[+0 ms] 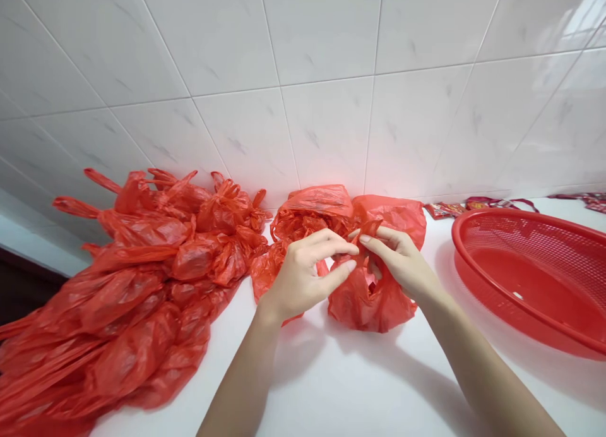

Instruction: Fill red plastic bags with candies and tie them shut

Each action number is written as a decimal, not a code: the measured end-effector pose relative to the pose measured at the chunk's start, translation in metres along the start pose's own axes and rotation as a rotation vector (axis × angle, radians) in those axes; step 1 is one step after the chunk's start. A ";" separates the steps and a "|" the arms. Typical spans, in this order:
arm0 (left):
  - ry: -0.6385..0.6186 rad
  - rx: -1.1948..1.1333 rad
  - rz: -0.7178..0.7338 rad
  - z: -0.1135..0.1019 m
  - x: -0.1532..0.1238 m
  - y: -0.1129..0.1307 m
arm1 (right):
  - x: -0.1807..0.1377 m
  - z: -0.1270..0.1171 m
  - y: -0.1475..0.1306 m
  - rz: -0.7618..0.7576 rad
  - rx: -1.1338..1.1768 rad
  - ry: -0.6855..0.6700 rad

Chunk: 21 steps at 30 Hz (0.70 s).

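A red plastic bag with something inside rests on the white table in front of me, its top gathered up and partly gaping. My right hand pinches the bag's upper part between thumb and fingers. Beside it, my left hand reaches in from the left, fingers stretched out and thumb slightly apart, tips close to the gathered top. Whether the left fingertips touch the plastic is hard to tell. What the bag contains is mostly hidden; a small dark red bit shows through its opening.
Several filled, knotted red bags are heaped at the left. Behind my hands lie crumpled red bags against the tiled wall. A red plastic basket stands at the right on the white table, with small red packets behind it.
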<state>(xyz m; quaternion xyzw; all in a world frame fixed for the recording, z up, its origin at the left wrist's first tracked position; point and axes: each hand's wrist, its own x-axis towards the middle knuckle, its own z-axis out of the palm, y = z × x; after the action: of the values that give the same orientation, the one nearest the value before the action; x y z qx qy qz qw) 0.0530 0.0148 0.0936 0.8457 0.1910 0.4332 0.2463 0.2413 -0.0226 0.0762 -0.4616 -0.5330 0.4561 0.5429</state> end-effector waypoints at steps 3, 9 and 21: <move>-0.130 -0.027 -0.036 0.007 0.000 0.002 | 0.001 -0.002 0.001 0.011 0.047 -0.019; -0.212 -0.016 -0.120 0.017 0.001 0.000 | 0.001 -0.005 -0.003 -0.039 0.036 -0.073; 0.046 -0.101 -0.284 0.023 0.006 -0.017 | -0.006 -0.013 -0.013 -0.147 -0.095 -0.161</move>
<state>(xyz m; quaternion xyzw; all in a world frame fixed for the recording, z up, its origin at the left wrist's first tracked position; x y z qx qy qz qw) 0.0734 0.0260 0.0754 0.7866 0.2920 0.4223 0.3429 0.2540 -0.0308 0.0878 -0.4085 -0.6281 0.4250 0.5079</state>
